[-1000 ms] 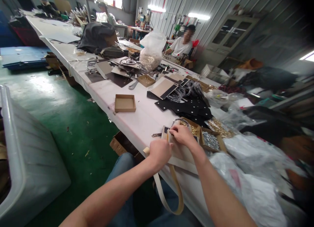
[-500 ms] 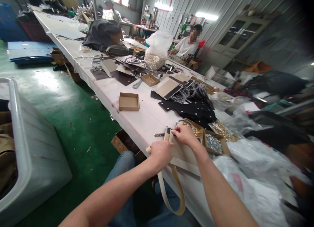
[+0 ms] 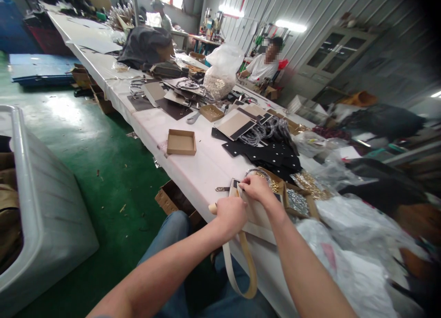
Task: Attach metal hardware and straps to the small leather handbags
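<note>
1. Because the beige panel (image 3: 257,213) lies at the very edge of the counter (image 3: 193,164) with its strap (image 3: 243,274) looping down over the person's lap, slipping looks to me like the main risk. The hanging strap could drag the panel off if either grip loosens.
2. Just beyond the panel stands an open box of gold fittings (image 3: 272,184), with a tray of silver studs (image 3: 296,201) to the right of it. The right wrist passes close by both, so a sideways nudge could tip one and scatter small parts.
3. A small metal clip (image 3: 220,188) lies just left of the panel's far corner, close to the counter's edge. A careless sweep of the left hand could knock it to the floor.
4. Left hand (image 3: 231,213): curled into a fist and closed on the panel's near-left end, above where the strap hangs. A pale stub pokes out on the fist's left side, and what else sits in the palm is hidden.
5. Right hand (image 3: 258,189): fingers bent, tips pressed together and pinching the panel's far-left corner, where a dark patch shows. I cannot tell whether anything small sits between the fingertips.
6. Black studded pieces (image 3: 272,155) lie farther beyond the panel — crumpled plastic bags (image 3: 344,226) crowd its right side.
</note>
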